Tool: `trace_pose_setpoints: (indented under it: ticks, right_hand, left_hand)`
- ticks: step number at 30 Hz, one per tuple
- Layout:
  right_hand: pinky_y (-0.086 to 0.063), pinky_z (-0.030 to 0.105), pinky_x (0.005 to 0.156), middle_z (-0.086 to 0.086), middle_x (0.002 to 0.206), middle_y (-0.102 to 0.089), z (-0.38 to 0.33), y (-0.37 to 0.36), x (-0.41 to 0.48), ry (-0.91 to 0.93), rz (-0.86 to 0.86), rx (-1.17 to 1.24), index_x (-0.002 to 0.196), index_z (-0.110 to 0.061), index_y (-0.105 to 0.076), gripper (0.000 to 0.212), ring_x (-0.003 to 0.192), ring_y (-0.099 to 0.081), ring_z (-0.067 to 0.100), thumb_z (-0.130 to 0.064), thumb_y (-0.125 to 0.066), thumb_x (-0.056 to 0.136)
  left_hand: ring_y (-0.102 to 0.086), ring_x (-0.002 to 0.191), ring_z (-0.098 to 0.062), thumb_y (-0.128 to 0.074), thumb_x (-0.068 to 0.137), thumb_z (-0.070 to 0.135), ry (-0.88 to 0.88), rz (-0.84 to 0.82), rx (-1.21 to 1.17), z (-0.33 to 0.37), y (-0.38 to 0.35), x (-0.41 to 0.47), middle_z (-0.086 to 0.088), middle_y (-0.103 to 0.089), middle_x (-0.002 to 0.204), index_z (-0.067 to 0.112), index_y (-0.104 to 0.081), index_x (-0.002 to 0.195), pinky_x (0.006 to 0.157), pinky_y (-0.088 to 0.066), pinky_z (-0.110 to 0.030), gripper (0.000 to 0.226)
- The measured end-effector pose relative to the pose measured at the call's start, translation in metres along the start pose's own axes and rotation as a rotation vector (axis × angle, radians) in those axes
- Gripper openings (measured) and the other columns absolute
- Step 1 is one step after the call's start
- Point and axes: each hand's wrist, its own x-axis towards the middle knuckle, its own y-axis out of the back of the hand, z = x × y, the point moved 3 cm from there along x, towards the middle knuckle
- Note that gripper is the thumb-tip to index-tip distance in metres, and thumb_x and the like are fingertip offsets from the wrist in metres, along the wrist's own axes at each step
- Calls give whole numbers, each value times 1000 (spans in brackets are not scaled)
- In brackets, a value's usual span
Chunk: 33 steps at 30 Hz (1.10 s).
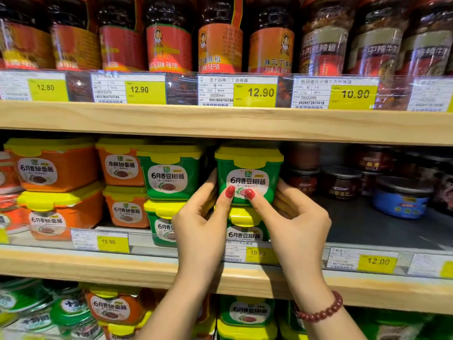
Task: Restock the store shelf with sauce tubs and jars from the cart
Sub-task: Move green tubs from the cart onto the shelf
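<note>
Hands [250,217] grip green, yellow-lidded tub [248,176] stacked on another.

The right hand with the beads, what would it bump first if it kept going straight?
The right hand already grips the green tub, so that is what it meets first. Behind the tub it is too dark to tell what follows.
</note>
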Motion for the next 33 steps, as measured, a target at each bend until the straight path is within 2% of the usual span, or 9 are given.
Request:
trace_pose_setpoints:
  ticks: [3, 5, 7, 11, 18, 22, 26, 30, 33]
  right_hand:
    - [-56, 16, 71, -13, 87, -75, 1, 1, -2, 1, -1, 18, 100, -16, -75, 28, 85, -71, 1, -19, -82, 73]
    - [-56, 17, 70, -14, 83, -75, 2, 1, -2, 1, 12, 13, 96, -16, -76, 24, 82, -71, 2, -20, -82, 73]
    - [-56, 17, 68, -16, 79, -74, 2, 0, -3, 10, 31, -3, 90, -19, -76, 19, 78, -71, 2, -23, -82, 72]
    - [-56, 18, 68, -17, 77, -74, 3, -1, -6, 11, 51, -13, 87, -26, -75, 15, 76, -71, 3, -26, -81, 73]
    - [-55, 16, 68, -16, 79, -74, 5, 1, -6, 25, 41, -30, 89, -22, -75, 18, 79, -71, 3, -24, -81, 73]
    - [-55, 15, 71, -10, 85, -75, 5, 6, -2, -5, 5, -70, 96, -13, -75, 25, 84, -71, 3, -20, -82, 73]
    - [-58, 28, 81, -9, 90, -74, 1, 18, -3, -18, -24, -183, 98, -18, -74, 23, 89, -70, 4, -25, -78, 76]
    - [-54, 22, 86, -20, 96, -70, -9, 34, -17, 44, -48, -332, 100, -31, -70, 22, 96, -65, -2, -30, -74, 79]
    - [-47, 15, 86, -20, 102, -67, -12, 54, -36, 140, -24, -530, 105, -31, -68, 26, 99, -61, -2, -38, -72, 81]
  left_hand:
    - [-63, 86, 8, -64, 84, 27, 6, 36, -25, -3, -1, -1, 29, -69, 86, 44, -64, 87, 73, -47, -10, 17]
    - [-63, 87, 9, -64, 82, 33, 14, 62, -15, -5, 0, 0, 30, -69, 87, 47, -64, 89, 73, -48, -11, 16]
    - [-63, 85, 9, -63, 82, 36, 11, 63, 22, -5, 0, 0, 32, -68, 82, 55, -63, 79, 73, -50, -13, 19]
    - [-60, 73, 2, -64, 84, 38, 34, 79, 69, -9, 2, 0, 26, -67, 71, 54, -62, 68, 75, -55, -33, 23]
    - [-58, 74, 13, -64, 84, 34, 31, 82, 62, -5, 1, -2, 39, -62, 71, 52, -58, 78, 67, -47, -7, 20]
    - [-63, 90, 10, -64, 86, 22, 67, 12, -7, -5, 2, -3, 27, -69, 90, 45, -59, 96, 79, -51, -14, 25]
    - [-61, 105, 3, -66, 85, 17, 119, 2, -42, -4, 10, -12, 13, -67, 112, 28, -59, 121, 94, -51, -29, 39]
    - [-62, 106, -4, -66, 81, 28, -20, -4, 78, 0, 23, -26, 13, -67, 111, 29, -65, 115, 91, -52, -33, 34]
    - [-59, 107, -4, -61, 82, 31, -163, -40, 150, 5, 20, -44, 12, -64, 109, 27, -66, 110, 88, -49, -21, 29]
